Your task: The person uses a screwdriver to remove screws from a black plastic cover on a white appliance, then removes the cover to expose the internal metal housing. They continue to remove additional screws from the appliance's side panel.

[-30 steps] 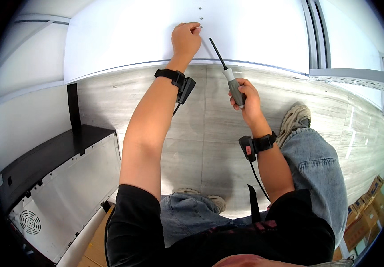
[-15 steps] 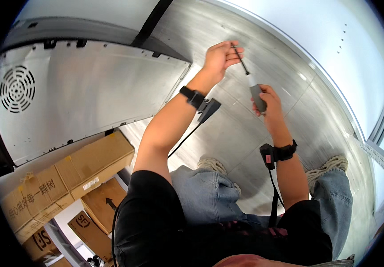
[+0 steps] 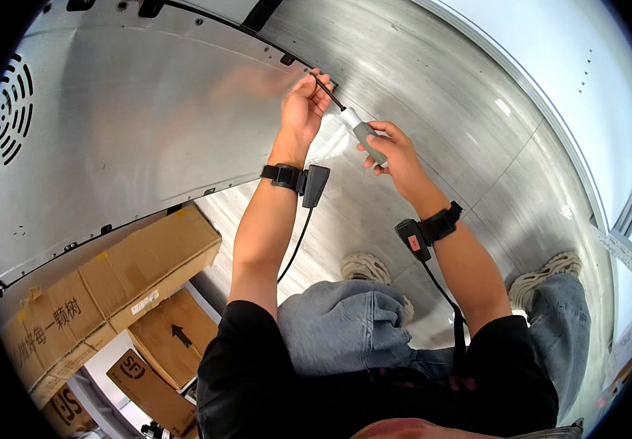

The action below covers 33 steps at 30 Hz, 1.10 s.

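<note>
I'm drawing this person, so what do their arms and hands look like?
The left hand and right hand are bare. They wear short black sleeves, and a black strap on each wrist with a black, boxy device and thin black cable. The right device has a small pinkish-red label.

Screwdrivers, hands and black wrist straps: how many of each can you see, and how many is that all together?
Screwdriver: 1
Left hand and right hand: 2 hands
Left wrist strap and right wrist strap: 2 straps
Total: 5
</note>
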Available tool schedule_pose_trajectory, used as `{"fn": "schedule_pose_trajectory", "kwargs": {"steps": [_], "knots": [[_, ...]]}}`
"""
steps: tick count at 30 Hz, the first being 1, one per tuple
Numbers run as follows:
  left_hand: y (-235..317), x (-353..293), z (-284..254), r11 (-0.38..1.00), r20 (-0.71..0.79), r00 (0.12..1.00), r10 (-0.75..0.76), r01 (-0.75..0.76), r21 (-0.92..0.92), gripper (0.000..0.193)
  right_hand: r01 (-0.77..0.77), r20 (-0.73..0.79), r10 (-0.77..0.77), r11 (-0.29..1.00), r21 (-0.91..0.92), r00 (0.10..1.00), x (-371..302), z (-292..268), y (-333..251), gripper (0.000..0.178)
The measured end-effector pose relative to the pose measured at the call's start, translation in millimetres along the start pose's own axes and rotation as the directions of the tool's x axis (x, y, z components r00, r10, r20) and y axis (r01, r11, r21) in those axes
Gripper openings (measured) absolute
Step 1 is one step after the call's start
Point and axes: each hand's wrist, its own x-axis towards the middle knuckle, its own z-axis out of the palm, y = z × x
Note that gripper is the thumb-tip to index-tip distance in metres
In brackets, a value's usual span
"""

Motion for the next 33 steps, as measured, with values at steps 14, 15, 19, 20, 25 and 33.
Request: {"fn": "schedule_pose_trajectory", "kwargs": {"steps": [14, 15, 19, 20, 25, 33], "knots": [[-8.5, 8.5, -3.8, 1.000, -0.041, 0.999, -0.007, 0.006, -0.023, 0.020, -0.055, -0.001, 0.056, 0.989, 0.140, 0.998, 13.1, -2.3, 2.0, 0.034], [-8.9, 9.1, -4.3, 1.000, -0.037, 0.999, -0.005, 0.004, -0.027, 0.020, -0.055, 0.001, 0.055, 0.988, 0.147, 0.998, 13.1, -2.1, 1.6, 0.034], [-9.9, 9.9, -2.8, 0.999, -0.043, 0.999, -0.009, 0.008, -0.038, 0.019, -0.065, 0.009, 0.064, 0.986, 0.155, 0.998, 13.5, -3.8, 1.0, 0.032], [-9.9, 9.4, -1.6, 0.999, -0.052, 0.999, -0.014, 0.012, -0.039, 0.019, -0.058, -0.013, 0.060, 0.990, 0.125, 0.998, 13.7, -3.4, 0.4, 0.032], [-11.2, 7.1, 2.7, 1.000, -0.082, 0.997, 0.010, -0.011, -0.005, 0.016, 0.031, -0.064, -0.034, 0.999, -0.040, 0.997, 16.9, 0.3, 2.6, 0.033], [-16.8, 2.9, 10.4, 0.992, -0.155, 0.986, 0.056, -0.037, 0.121, 0.014, 0.277, -0.146, -0.429, 0.770, -0.575, 0.891, 31.6, 6.4, 31.5, 0.041]]}}
